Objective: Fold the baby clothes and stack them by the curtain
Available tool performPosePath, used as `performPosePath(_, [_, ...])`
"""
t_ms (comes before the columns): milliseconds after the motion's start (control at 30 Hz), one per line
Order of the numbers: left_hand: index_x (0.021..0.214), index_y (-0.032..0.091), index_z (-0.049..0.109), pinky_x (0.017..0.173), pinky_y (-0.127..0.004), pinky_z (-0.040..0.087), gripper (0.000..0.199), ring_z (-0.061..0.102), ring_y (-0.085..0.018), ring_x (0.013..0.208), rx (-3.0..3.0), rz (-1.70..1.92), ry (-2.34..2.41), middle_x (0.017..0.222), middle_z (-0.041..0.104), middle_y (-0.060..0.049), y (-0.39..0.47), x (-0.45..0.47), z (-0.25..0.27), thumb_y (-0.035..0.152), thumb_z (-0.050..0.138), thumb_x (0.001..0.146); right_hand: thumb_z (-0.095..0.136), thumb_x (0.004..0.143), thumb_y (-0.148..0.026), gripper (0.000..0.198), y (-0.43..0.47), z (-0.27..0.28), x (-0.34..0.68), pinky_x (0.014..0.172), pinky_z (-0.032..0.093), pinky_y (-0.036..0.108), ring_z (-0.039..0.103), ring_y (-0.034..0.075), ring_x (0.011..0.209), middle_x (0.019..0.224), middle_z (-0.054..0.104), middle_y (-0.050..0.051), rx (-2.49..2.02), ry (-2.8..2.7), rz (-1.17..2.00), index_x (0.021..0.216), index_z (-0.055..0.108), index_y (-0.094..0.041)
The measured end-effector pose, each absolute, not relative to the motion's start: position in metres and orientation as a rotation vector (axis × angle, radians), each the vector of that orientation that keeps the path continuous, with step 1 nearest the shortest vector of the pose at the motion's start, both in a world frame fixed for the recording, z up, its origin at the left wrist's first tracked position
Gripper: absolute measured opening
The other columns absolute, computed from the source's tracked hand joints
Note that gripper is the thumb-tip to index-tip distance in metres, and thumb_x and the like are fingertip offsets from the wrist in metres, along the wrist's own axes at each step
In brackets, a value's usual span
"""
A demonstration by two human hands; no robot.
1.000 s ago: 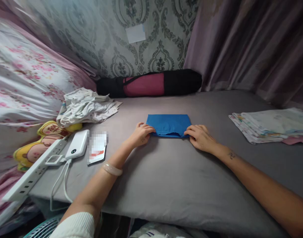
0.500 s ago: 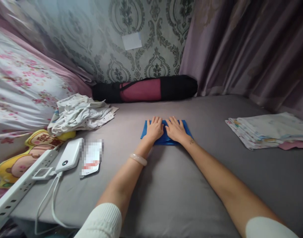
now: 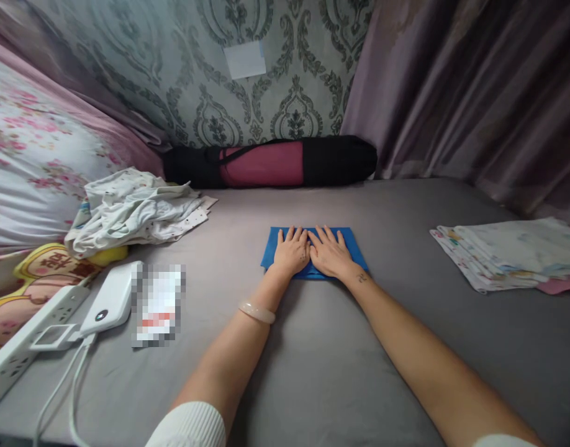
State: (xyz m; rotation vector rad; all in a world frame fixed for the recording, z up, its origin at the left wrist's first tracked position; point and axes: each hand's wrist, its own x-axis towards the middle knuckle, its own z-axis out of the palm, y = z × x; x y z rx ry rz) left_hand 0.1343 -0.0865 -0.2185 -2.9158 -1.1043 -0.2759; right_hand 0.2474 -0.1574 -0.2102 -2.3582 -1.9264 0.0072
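Observation:
A folded blue cloth (image 3: 357, 253) lies flat on the grey bed sheet (image 3: 313, 372) in front of me. My left hand (image 3: 292, 251) presses palm down on its left half, fingers stretched out and pointing away. Flat on the right half rests my right hand (image 3: 330, 251), fingers spread. The two hands nearly meet at the thumbs, over the middle of the cloth. Part of the cloth is hidden beneath them, though its far edge and both side edges show.
To the left lie crumpled light clothes (image 3: 136, 211), a yellow cartoon cushion (image 3: 47, 267), a white power bank (image 3: 112, 298), a power strip (image 3: 19, 360) and a blurred-out flat item (image 3: 159, 304). Folded cloths (image 3: 513, 251) are stacked at right. A black and pink bag (image 3: 266, 164) lies along the wall.
Both hands have shifted slightly closer together on the blue cloth, which now looks flatter and more even along its edges. The camera view has moved a little.

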Motion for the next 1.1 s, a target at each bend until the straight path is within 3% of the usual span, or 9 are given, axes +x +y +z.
performPosePath(367, [0.143, 0.019, 0.042, 0.116, -0.053, 0.021, 0.053, 0.030, -0.028, 0.141, -2.860, -0.308, -1.243, 0.151, 0.040, -0.008, -0.086, 0.137, -0.223, 0.038, 0.023, 0.097, 0.024, 0.096, -0.033, 0.055, -0.155, -0.210, 0.243, 0.115, 0.015, 0.051, 0.022, 0.029, 0.142, 0.154, 0.034, 0.007, -2.440, -1.799, -0.041, 0.147, 0.038, -0.015])
performPosePath(833, [0.146, 0.011, 0.036, 0.113, -0.054, 0.026, 0.067, 0.027, -0.034, 0.142, -2.744, -0.304, -1.585, 0.153, 0.033, -0.018, -0.091, 0.129, -0.217, 0.052, 0.026, 0.094, 0.029, 0.094, -0.036, 0.059, -0.159, -0.213, 0.243, 0.113, 0.017, 0.052, 0.024, 0.030, 0.142, 0.152, 0.033, 0.017, -2.539, -1.516, -0.050, 0.145, 0.037, -0.007])
performPosePath(1100, [0.148, 0.011, 0.031, 0.114, -0.052, 0.026, 0.070, 0.026, -0.030, 0.144, -2.822, -0.273, -1.601, 0.155, 0.030, -0.017, -0.080, 0.109, -0.215, 0.056, 0.021, 0.095, 0.028, 0.096, -0.039, 0.063, -0.170, -0.214, 0.261, 0.113, 0.023, 0.044, 0.026, 0.031, 0.142, 0.153, 0.030, 0.020, -2.562, -1.499, -0.030, 0.146, 0.034, -0.002])
